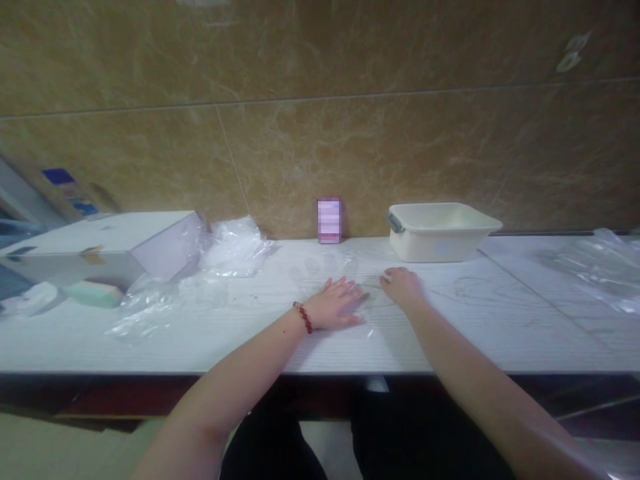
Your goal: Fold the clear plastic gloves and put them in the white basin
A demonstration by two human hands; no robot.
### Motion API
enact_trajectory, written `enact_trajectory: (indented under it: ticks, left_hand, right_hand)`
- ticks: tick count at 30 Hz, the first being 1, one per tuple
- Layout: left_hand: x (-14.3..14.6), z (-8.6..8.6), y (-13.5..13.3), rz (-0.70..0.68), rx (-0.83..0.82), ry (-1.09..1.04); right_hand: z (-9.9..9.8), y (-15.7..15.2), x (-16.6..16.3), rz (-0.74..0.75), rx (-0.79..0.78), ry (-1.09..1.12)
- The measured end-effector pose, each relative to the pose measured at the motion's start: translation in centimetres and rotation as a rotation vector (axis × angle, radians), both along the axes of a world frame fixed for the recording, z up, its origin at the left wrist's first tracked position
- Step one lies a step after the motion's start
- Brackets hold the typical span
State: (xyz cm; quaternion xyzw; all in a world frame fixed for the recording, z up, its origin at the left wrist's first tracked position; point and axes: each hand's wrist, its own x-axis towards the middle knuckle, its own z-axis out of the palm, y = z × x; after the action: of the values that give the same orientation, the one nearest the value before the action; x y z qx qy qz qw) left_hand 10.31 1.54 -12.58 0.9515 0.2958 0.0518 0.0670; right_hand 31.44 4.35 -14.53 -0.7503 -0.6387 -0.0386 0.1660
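Ref = cream rectangular plastic tub with grey clip handle [430, 241]. Left to right:

- White flat cardboard box [105, 229]: far left of tub.
- Crumpled clear plastic packaging [237, 248]: well left of tub, just beside the box's right end.
- Left hand [336, 307], red bead bracelet [303, 318] at wrist: left of tub, wearer's side. Palm down, fingers spread, grip released.
- Thin transparent plastic film [369, 328]: flat on white wood-grain worktop [530, 333], front-left of tub, between the hands. Runs right from the left fingertips; left hand looks nearer, probably overlapping it. Outline faint, can't call long axis.
- Right hand [401, 285]: just front of tub's left end, fingers curled toward film. Can't tell whether that grip pinches an edge.
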Motion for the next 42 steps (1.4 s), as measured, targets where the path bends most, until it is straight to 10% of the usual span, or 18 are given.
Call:
enact_trajectory:
  ticks: [22,31,35,42]
  left_hand:
    - [0.7,-0.5,0.9,0.069,0.082,-0.298]
    - [1.2,-1.0,1.6,0.482,-0.603,-0.815]
    - [1.9,-1.0,1.6,0.468,-0.940,-1.029]
    - [2.1,-1.1,1.9,0.377,-1.039,-1.161]
  right_hand:
    - [0.5,-1.2,-1.3,0.215,0.110,0.463]
    - [1.3,-1.8,-2.4,0.284,0.174,0.536]
    - [1.7,-2.0,-3.3,0.283,0.193,0.542]
    - [1.9,-2.4,-4.6,0.366,0.151,0.489]
